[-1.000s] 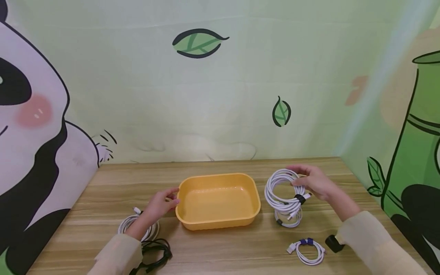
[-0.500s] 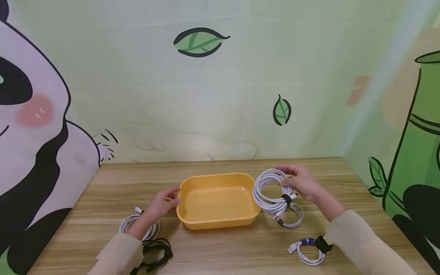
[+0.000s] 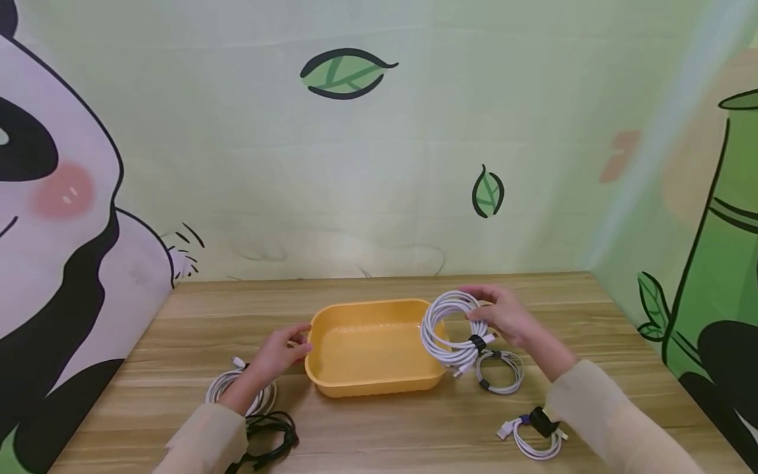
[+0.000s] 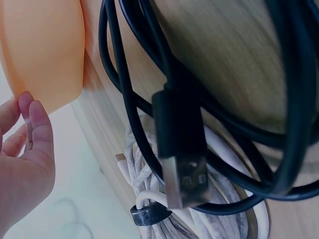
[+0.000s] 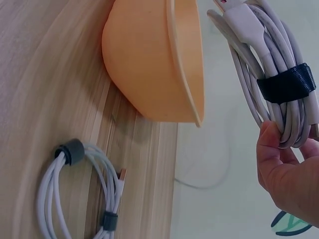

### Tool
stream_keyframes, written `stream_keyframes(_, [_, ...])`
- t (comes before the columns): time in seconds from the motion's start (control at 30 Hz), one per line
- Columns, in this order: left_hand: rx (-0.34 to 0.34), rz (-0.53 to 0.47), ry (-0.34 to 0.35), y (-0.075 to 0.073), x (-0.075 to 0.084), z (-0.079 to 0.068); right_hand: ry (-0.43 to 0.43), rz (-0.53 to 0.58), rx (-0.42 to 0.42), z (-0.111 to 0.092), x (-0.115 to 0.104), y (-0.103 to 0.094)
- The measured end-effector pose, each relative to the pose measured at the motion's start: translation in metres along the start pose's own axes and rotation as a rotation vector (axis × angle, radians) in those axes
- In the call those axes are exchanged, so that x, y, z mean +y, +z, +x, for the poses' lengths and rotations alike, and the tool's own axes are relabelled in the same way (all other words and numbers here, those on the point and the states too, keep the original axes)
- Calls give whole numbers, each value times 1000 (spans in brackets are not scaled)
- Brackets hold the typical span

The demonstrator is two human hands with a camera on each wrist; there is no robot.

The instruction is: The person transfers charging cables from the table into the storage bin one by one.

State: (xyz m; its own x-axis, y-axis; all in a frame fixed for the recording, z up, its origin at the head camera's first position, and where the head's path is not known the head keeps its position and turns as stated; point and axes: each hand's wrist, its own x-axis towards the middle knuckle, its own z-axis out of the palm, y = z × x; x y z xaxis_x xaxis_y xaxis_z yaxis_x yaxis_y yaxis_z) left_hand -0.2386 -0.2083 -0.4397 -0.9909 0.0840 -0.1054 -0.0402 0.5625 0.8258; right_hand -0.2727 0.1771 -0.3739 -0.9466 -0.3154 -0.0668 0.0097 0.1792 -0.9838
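Note:
My right hand [image 3: 506,319] pinches the top of a coiled white cable [image 3: 462,354], raised over the right end of a yellow tray [image 3: 367,388]. A black strap [image 5: 286,84] binds this coil, and a white plug [image 5: 244,22] shows in the right wrist view. My left hand [image 3: 277,352] touches the tray's left end, fingertips against its outer wall and thumb apart from the forefinger. Below the left forearm lie a pale coiled cable [image 3: 220,387], partly hidden, and a black coiled cable [image 3: 290,434] with a USB plug [image 4: 184,174].
Right of the tray a smaller white cable coil [image 3: 500,391] lies on the wooden table [image 3: 385,441]. Nearer me is a white cable with a blue tie [image 3: 535,455], partly covered by a black device [image 3: 541,421] at my right cuff. A printed backdrop [image 3: 385,164] stands behind.
My right hand has carried the white cable coil leftward, from beside the tray to over its right end, uncovering the smaller coil. My left hand stays at the tray's left end.

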Motion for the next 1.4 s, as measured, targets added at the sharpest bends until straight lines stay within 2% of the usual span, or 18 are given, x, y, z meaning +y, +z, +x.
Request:
stream_keyframes(0.27, [1, 0, -2, 1, -2, 1, 2, 49, 10, 5, 0, 11])
stream_keyframes(0.6, [0, -4, -4, 0, -2, 0, 3, 20, 5, 12, 0, 25])
stream_keyframes(1.13, [9, -3, 11, 0, -1, -1, 24, 86, 14, 25, 4, 44])
stream_keyframes(1.4, [15, -1, 9, 0, 2, -1, 20, 80, 3, 31, 6, 52])
